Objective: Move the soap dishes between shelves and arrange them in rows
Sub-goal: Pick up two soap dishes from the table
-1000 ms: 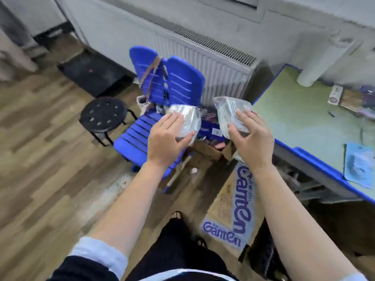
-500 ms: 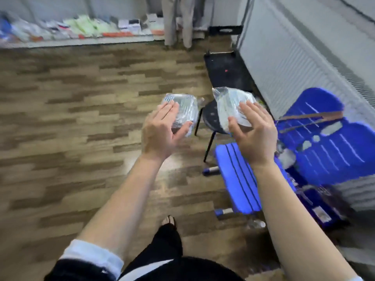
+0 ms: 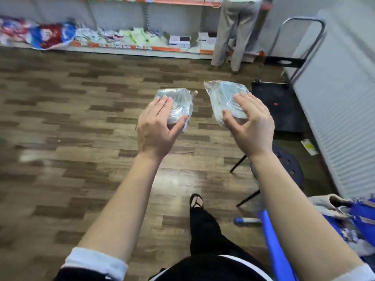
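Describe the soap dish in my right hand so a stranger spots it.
Over the wood floor, two plastic-wrapped clear dishes are held out. It's the right soap dish in the right hand, nearer the radiator. Unlike the left soap dish in the left hand, its wrapper peaks upper-left.

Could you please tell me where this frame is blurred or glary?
Head view: the left hand, right hand and their wrapped soap dishes are fairly sharp; the floor at left smears with motion blur and shows pale glare; the wide lens tilts the radiator.
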`<state>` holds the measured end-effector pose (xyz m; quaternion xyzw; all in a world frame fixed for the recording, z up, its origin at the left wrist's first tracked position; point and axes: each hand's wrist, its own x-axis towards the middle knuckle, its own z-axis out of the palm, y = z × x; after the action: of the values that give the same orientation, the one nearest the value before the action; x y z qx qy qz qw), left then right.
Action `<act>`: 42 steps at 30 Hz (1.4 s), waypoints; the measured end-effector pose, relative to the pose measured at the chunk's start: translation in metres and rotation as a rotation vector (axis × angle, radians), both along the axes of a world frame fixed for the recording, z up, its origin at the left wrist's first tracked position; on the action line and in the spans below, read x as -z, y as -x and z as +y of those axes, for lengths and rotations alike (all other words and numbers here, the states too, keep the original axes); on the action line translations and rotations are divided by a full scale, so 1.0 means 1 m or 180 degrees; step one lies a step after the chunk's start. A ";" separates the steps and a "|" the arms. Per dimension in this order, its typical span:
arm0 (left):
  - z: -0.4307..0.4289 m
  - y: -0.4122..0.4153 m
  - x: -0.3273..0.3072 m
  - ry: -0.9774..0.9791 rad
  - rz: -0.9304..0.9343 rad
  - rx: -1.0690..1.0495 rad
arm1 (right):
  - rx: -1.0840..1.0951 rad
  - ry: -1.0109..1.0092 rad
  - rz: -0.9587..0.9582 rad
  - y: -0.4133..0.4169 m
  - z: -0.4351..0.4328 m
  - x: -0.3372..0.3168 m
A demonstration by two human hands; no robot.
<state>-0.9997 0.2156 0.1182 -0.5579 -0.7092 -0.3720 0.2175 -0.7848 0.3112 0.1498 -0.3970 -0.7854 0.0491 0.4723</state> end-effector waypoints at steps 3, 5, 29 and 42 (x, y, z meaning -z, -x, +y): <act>0.047 0.046 0.003 -0.0047 0.0160 -0.0147 | -0.0257 -0.0141 0.0019 0.055 0.057 0.006; 0.081 0.078 0.000 -0.0070 0.0180 -0.0307 | -0.0426 -0.0203 0.0047 0.095 0.100 0.008; 0.317 0.570 -0.013 -0.0114 0.0307 -0.1423 | -0.1524 -0.0406 -0.0107 0.629 0.404 -0.003; 0.477 0.850 -0.012 0.0181 0.0140 -0.1482 | -0.1593 -0.0309 -0.0029 0.925 0.565 0.008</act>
<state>-1.8499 0.6921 0.1304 -0.3932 -0.8240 -0.2794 0.2972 -1.7097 0.8760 0.1422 -0.1673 -0.8628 0.1248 0.4604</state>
